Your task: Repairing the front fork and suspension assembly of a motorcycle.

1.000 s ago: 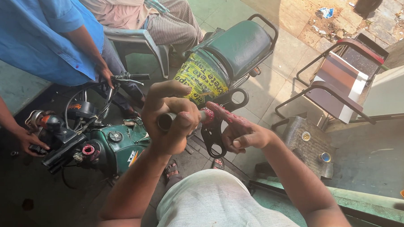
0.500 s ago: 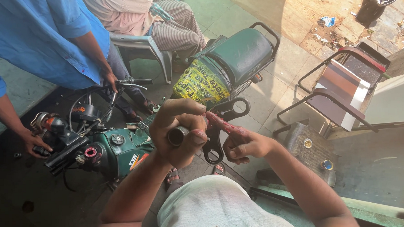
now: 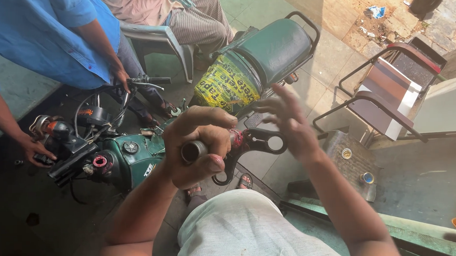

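right hand (image 3: 288,122) lifted off bracket (image 3: 259,142), fingers spread

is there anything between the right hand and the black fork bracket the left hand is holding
Nothing visible. The right hand hovers open just above the black fork bracket, with only air between, while the left hand grips its stem.

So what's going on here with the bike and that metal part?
The person wearing the camera grips a black metal bracket with a steel stem in the left hand. The right hand is open beside it, fingers spread, not holding anything. Below lies a green motorbike with its front end taken apart. A second person in a blue shirt has a hand on each end of its handlebar, and someone sits on a plastic chair behind.
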